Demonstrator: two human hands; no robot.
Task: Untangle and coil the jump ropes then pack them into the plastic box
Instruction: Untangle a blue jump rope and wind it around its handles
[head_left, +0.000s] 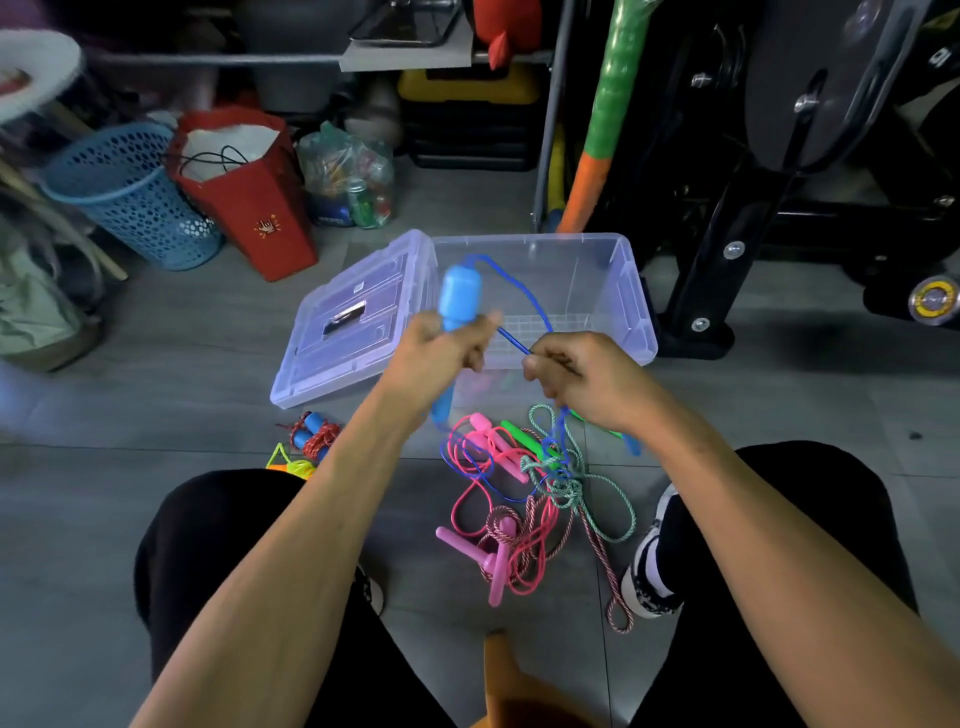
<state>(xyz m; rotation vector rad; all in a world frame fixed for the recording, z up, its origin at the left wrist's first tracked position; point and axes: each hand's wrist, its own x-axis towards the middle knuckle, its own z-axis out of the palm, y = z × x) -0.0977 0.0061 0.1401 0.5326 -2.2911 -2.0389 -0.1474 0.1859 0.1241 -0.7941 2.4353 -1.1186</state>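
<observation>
My left hand (444, 353) grips a light blue jump-rope handle (458, 293), held upright in front of the clear plastic box (631, 291). Its blue rope (524, 296) loops from the handle's top down to my right hand (576, 376), which pinches it. The rope runs on below that hand into a tangled pile of ropes (540, 483) on the floor: pink, blue, green and red-white twisted ones, with pink handles (485, 561) and green handles (524, 439). The box's lid (353, 322) leans against its left side.
A small red rope bundle with blue handles (311, 436) and a yellow one (293, 465) lie left of the pile. Behind are a blue basket (135, 202), a red bag (244, 192) and black exercise equipment (779, 171). My knees flank the pile.
</observation>
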